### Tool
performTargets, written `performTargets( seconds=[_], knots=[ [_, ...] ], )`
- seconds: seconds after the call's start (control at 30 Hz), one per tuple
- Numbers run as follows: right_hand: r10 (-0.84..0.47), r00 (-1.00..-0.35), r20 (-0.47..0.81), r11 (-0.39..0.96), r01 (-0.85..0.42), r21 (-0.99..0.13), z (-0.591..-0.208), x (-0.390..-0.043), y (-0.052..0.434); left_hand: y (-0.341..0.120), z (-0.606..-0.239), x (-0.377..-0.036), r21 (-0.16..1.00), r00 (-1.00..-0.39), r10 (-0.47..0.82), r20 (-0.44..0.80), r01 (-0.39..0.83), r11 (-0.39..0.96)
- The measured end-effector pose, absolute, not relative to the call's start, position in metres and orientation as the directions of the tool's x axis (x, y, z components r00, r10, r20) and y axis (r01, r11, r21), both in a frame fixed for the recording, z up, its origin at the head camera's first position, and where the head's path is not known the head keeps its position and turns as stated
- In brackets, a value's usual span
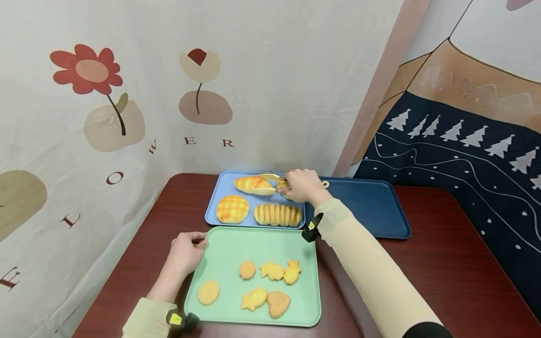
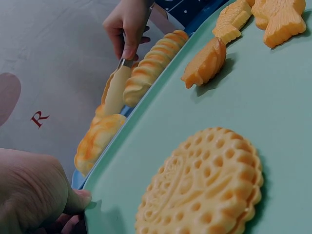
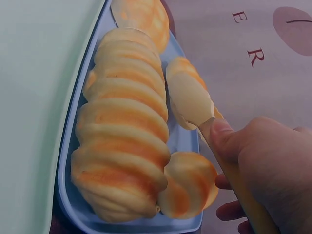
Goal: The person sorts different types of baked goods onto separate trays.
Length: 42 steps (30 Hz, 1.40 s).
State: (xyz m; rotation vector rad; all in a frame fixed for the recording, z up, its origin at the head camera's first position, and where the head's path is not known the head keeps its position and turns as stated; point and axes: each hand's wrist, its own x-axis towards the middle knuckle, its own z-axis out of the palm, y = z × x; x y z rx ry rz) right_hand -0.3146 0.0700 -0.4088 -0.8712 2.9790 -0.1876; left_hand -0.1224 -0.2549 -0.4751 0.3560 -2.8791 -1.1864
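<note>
My right hand grips gold-coloured serving tongs over the light blue tray. The tongs' ends lie either side of an oblong bread roll at the tray's back left; whether they squeeze it I cannot tell. That tray also bears a checked round bun, a long ridged loaf and a small striped roll, mostly hidden by the hand in the head view. With thumb and fingers, my left hand pinches the back left corner of the green tray.
On the green tray lie a round biscuit, a heart-shaped biscuit, a small scalloped biscuit and several fish-shaped ones. A dark blue tray stands at the back right. A printed cloth wall rises behind the table.
</note>
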Motion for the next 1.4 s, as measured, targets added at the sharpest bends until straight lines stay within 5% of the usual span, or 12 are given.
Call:
performTargets(
  seconds=[0.77, 1.4],
  knots=[
    [-0.535, -0.844, -0.035, 0.844, -0.533, -0.061, -0.401, -0.314, 0.067, -0.252, -0.474, -0.122, 0.704, -0.977, -0.203, -0.063, -0.188, 0.685],
    [-0.573, -0.819, -0.012, 0.814, -0.568, -0.122, -0.381, -0.296, 0.084, -0.255, -0.474, -0.121, 0.703, -0.977, -0.202, -0.071, -0.193, 0.684]
  ],
)
